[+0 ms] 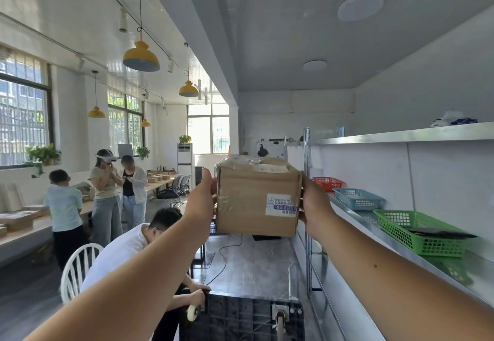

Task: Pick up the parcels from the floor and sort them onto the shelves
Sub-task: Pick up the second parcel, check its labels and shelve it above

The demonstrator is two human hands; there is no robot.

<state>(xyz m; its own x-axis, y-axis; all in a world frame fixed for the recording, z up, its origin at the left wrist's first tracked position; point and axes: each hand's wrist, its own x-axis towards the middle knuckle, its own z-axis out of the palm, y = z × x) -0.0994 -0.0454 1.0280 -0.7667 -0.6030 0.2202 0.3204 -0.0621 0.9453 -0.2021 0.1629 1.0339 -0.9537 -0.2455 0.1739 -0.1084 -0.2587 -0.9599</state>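
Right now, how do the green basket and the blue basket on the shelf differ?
Colour: the green basket is bright green, the blue basket light blue.
Place: the green basket sits nearer the camera, the blue basket farther along the shelf.
Contents: a dark flat item lies in the green basket and reaches past its rim. The blue basket shows only something pale inside.
Both are lattice-walled baskets on the same metal shelf.

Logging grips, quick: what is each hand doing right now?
Left hand: grips the cardboard box by its left side.
Right hand: grips the box's right side.
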